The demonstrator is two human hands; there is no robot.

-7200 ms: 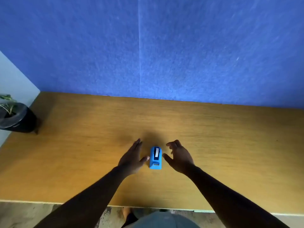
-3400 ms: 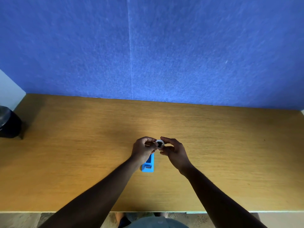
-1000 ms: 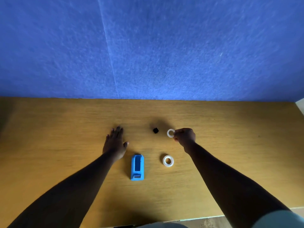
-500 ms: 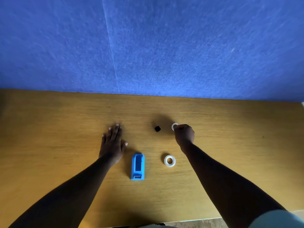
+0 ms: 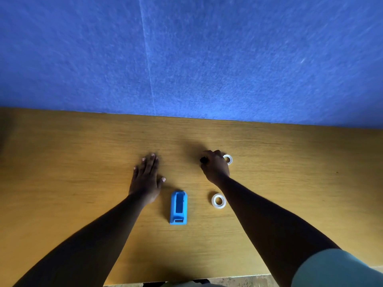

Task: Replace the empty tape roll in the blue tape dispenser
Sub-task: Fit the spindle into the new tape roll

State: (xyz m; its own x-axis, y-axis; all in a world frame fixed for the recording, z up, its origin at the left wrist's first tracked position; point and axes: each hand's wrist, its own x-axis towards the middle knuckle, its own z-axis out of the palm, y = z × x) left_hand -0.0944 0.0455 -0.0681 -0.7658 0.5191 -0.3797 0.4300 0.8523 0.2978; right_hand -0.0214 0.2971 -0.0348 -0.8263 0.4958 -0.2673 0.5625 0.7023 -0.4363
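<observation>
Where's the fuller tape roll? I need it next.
Head view: the fuller tape roll lies flat on the desk, right of the blue tape dispenser, beside the right forearm.

Right hand (image 5: 215,165) curled over small black piece (image 5: 203,160), fingers closed around it. Thin white ring (image 5: 228,159) touching that grip's right side. Fuller tape roll (image 5: 218,201) nearer than the grip, against the forearm. Blue dispenser (image 5: 178,207) near-left; flat left hand (image 5: 147,179) further left. Bare desk (image 5: 300,183) beyond and to the right.
</observation>
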